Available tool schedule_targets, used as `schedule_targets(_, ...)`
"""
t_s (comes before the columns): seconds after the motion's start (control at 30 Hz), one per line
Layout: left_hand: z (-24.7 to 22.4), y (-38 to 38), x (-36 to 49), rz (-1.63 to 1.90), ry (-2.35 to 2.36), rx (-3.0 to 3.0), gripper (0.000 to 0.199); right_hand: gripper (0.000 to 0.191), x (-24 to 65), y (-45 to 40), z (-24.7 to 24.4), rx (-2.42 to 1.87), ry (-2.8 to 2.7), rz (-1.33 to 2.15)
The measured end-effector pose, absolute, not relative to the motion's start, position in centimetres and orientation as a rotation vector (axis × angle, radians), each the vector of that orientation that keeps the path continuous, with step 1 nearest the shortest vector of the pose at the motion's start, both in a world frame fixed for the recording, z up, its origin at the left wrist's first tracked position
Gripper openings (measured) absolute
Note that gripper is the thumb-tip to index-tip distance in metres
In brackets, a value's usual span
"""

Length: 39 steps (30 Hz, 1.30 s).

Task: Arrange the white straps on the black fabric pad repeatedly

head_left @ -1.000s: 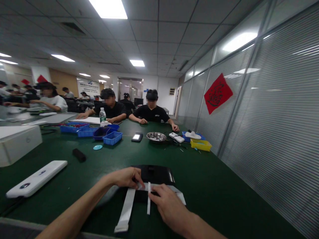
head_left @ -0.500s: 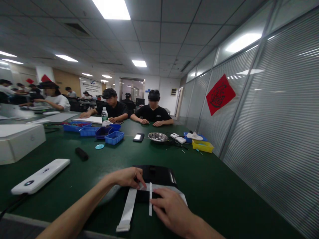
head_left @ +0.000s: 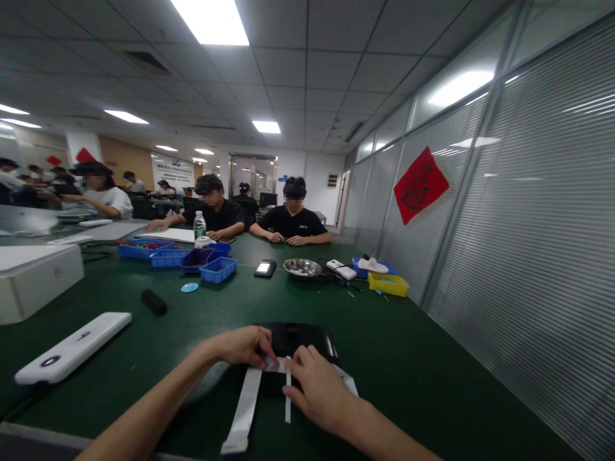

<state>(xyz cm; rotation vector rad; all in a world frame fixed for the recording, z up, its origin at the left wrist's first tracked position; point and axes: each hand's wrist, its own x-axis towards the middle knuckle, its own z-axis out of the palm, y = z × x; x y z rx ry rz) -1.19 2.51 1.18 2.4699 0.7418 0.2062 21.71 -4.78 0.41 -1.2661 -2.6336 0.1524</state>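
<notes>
A black panel-like device (head_left: pixel 310 334) lies in front of me, with a white flat ribbon cable (head_left: pixel 246 406) on its near side. One length of the cable runs toward me to a connector end. A thin white strip (head_left: pixel 288 406) sits upright in view, across the band. My left hand (head_left: pixel 246 344) is curled, thumb and forefinger pressed onto the cable at its bend. My right hand (head_left: pixel 323 388) rests over the right part of the cable, fingers stretched out, thumb and forefinger apart at the thin strip. The palm hides the cable beneath.
A white power bank-like device (head_left: pixel 74 347) with a lead and a black block (head_left: pixel 154 302) lie left, beside a white box (head_left: pixel 38 282). Beyond are blue bins (head_left: pixel 218 269), a metal bowl (head_left: pixel 302 269) and a yellow bin (head_left: pixel 388 285). Two people sit across the table.
My right hand has moved slightly up and left, its fingers rising to the upper part of the thin strip. My left hand stays at the cable's bend. The view has shifted slightly.
</notes>
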Motion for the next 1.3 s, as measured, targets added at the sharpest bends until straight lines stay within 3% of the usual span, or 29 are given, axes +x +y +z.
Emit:
schedule_targets(0.27, 1.1, 3.0, -2.0, 0.137, 0.85, 2.466, 0.03, 0.038, 22.2, -4.9, 0.4, -1.25, -2.625, 0.247)
schedule_targets(0.57, 1.8, 2.0, -1.8, 0.1, 0.919, 2.421, 0.033, 0.028, 25.8, -3.9, 2.8, -1.222, -2.645, 0.547)
schedule_targets(1.3, 1.1, 1.8, -3.2, 0.131, 0.918, 2.363, 0.028, 0.025, 29.0, -2.9, 0.6, -1.148, -2.5, 0.587)
